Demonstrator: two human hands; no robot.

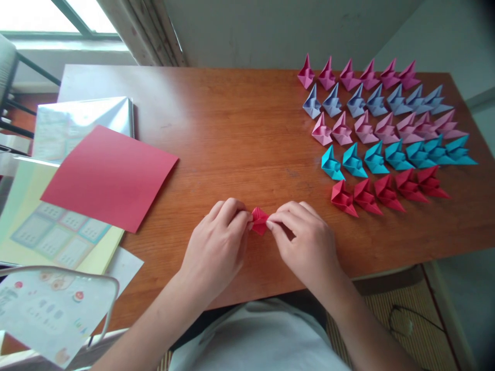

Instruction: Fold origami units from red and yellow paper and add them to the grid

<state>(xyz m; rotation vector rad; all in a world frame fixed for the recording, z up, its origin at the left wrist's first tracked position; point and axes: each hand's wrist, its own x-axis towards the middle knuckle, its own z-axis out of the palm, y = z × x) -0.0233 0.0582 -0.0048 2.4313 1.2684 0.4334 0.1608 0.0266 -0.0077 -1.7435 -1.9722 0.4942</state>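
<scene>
A small red origami piece (260, 221) is held between my two hands near the front of the wooden table (216, 123). My left hand (222, 234) pinches its left side, fingers curled in. On the other side, the thumb and index finger of my right hand (303, 237) grip its right edge. The fingertips hide both ends of the piece. To the right stand rows of finished-looking folded paper shapes with pointed tips: red ones (384, 194) closest, then turquoise (375, 157), pink (365, 127), pale blue (356, 101) and magenta (349, 76) ones.
On the left, a red paper sheet (110, 178) lies over a shiny clear-wrapped stack (85, 123) and pale yellow sheets (112, 252). A printed white card or bag (50, 314) sticks up at the lower left. A chair (11, 67) stands beyond the table's left side.
</scene>
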